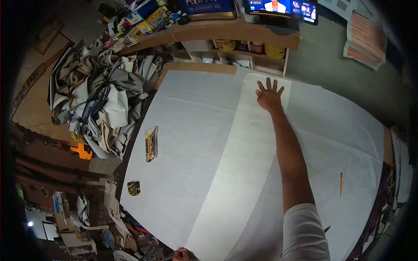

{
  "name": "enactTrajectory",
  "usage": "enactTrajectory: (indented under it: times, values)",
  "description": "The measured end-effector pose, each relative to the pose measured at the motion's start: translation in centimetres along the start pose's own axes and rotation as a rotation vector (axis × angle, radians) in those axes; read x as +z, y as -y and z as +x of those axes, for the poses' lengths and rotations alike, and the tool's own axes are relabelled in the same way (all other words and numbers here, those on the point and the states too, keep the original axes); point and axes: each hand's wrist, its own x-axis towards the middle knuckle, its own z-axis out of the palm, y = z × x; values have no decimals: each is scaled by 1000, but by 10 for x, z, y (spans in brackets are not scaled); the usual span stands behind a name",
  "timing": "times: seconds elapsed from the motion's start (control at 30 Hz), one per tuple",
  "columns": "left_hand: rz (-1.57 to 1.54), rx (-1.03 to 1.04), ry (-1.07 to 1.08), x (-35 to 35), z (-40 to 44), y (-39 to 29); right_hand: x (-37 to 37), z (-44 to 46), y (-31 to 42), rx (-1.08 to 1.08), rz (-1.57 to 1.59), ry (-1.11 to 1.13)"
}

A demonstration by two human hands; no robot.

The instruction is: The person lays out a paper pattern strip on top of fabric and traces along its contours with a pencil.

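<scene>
A long cream pattern strip (237,152), with faint writing near its far end, lies across a white sheet (183,130) on the table. My right hand (270,96) lies flat on the strip's far end with the fingers spread. At the bottom edge of the view, my left hand (182,255) is partly cut off. Its fingers look curled in beside the near left edge of the strip; what they pinch, if anything, is hidden. A utility-type tool with a yellow handle (150,144), a tape measure (134,188) and a pencil (341,184) rest on the sheet.
A big heap of fabric scraps (102,100) sits left of the table. Beyond the far edge stands a wooden shelf (217,32) with boxes, tubs and a lit screen (272,6). An orange-handled tool (82,151) lies at the left. Printed sheets (365,41) hang at upper right.
</scene>
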Motion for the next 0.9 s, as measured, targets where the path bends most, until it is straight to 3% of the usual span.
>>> enactTrajectory:
  times: [0.1,0.17,0.23,0.27,0.3,0.37,0.4,0.43,0.57,0.67,0.9]
  values:
    - [-27,-13,22,0,4,-12,4,-1,-2,-8,-7,-21]
    - [0,174,-3,-2,4,-19,6,-2,-1,-22,-21,-18]
    - [-53,-1,40,-3,8,13,10,1,-1,-5,-62,-30]
    - [-22,-36,-101,5,13,31,5,0,0,4,-49,34]
    - [42,-91,-17,-2,12,-13,7,2,-2,-2,-83,49]
    - [13,-79,4,-2,16,-19,34,20,-15,-23,-204,9]
    - [-2,-207,25,-3,13,-18,51,28,-23,-46,-319,-65]
    - [-24,-141,-21,3,10,11,57,35,-25,-41,-286,-31]
    - [-80,-213,-76,3,8,-9,53,43,-23,-37,-314,-27]
    - [-65,-341,-15,1,10,-16,55,48,-30,-62,-327,-21]
    - [-137,-362,0,0,11,-18,47,44,-30,-77,-349,-21]
